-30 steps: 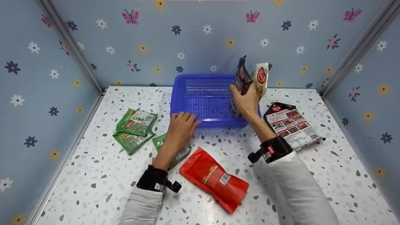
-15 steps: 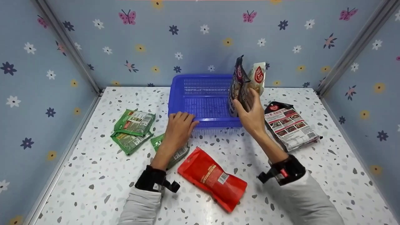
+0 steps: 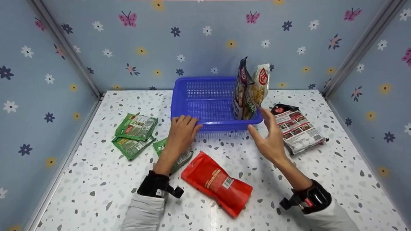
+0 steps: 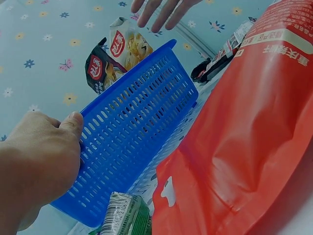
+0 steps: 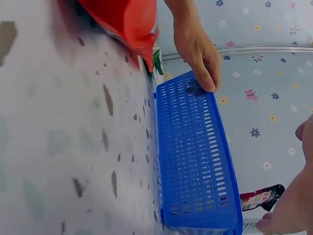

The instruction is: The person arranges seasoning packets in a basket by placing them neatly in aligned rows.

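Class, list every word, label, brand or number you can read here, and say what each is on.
"好人家" on the black pouch.
"好人家" on the pale pouch.
Probably "重庆" on the red pouch; its other print is unclear.
Print on the green packets and white-backed packet: too small or blurred.

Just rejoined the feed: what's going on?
A person's left hand grips the near rim of a blue basket. A black packet and a white-topped packet stand inside at its right end. The right hand holds nothing, by the near right corner. A red bag, three green packets and another packet lie on the table.
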Tool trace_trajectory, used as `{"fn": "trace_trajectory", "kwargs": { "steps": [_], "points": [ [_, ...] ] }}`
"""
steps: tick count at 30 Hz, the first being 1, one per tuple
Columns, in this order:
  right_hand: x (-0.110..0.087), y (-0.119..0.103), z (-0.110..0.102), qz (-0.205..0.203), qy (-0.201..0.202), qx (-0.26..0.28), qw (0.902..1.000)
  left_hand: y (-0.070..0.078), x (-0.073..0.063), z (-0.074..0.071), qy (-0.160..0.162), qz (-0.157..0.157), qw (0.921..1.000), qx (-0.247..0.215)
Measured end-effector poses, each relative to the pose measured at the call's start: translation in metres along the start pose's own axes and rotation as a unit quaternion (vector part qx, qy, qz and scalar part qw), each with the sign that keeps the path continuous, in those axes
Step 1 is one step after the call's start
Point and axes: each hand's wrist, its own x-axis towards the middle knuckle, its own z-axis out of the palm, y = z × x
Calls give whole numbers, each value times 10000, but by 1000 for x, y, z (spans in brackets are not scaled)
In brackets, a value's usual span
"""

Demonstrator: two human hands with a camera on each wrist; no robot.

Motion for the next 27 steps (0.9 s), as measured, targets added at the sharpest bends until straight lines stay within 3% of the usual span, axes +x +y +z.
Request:
{"fn": "trace_trajectory", "kwargs": {
  "steps": [9,15,19,27],
  "points": [
    [-9,27,-34,-123,150,-1149,9932,1,0,-1,-11,15,10000,-37],
    [10,68,-62,-72,-27,-2064,9784,1,-2,0,71,74,9999,56],
    [23,92,-77,177,-129,-2495,9681,1,-2,0,10,54,10000,-20],
    [48,111,-86,577,-702,-3175,9439,1,0,-1,-78,-25,9999,-58]
  ]
}}
